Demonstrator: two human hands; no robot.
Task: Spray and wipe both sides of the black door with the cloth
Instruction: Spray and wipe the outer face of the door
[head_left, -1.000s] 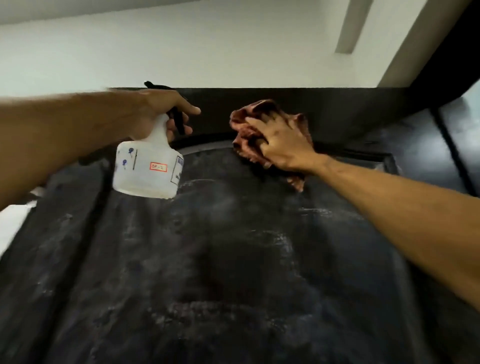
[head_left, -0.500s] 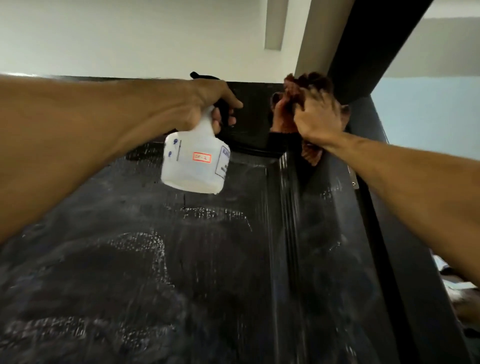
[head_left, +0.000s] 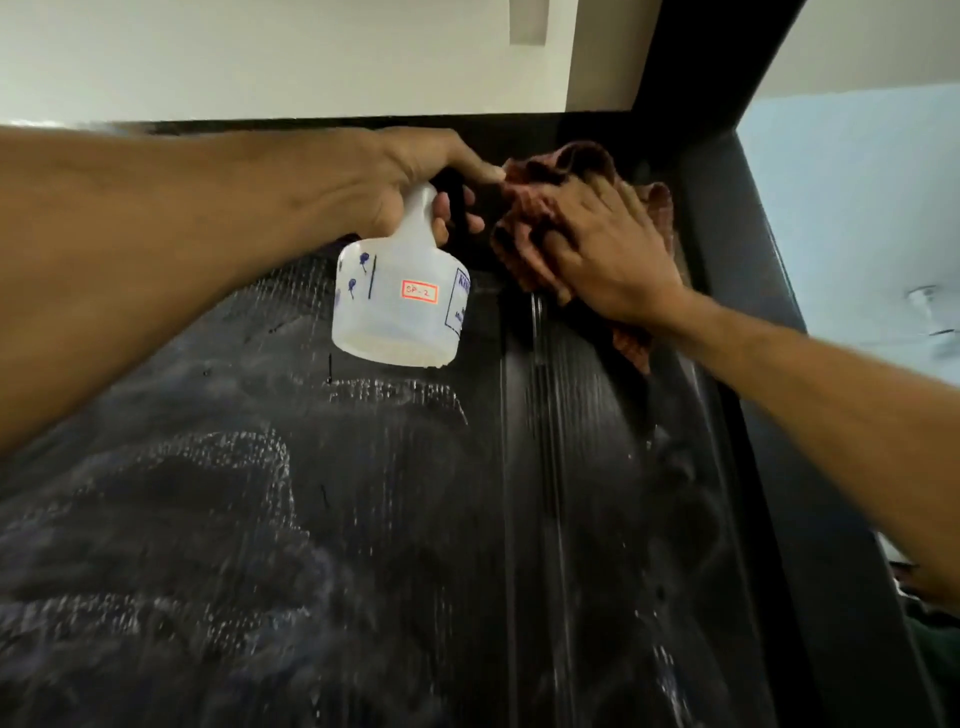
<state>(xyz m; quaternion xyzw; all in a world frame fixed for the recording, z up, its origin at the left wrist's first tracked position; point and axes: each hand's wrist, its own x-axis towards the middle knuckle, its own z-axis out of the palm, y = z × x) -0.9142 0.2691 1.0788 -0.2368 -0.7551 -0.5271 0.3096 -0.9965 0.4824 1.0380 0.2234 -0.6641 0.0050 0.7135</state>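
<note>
The tall black wood-grained door (head_left: 395, 519) fills most of the view, its face streaked with pale wet smears and beads of spray. Near its top right corner the right hand (head_left: 608, 254) presses a crumpled reddish-brown cloth (head_left: 540, 208) flat against the door, fingers spread. Just left of it the left hand (head_left: 400, 182) grips the neck of a translucent white plastic spray bottle (head_left: 400, 306) with a small orange label, fingers curled round the black trigger.

The black door (head_left: 415, 545) looks grained like wood, wet and streaked. The spray bottle (head_left: 400, 306) is translucent white plastic. The reddish cloth (head_left: 540, 208) is crumpled and rough.
</note>
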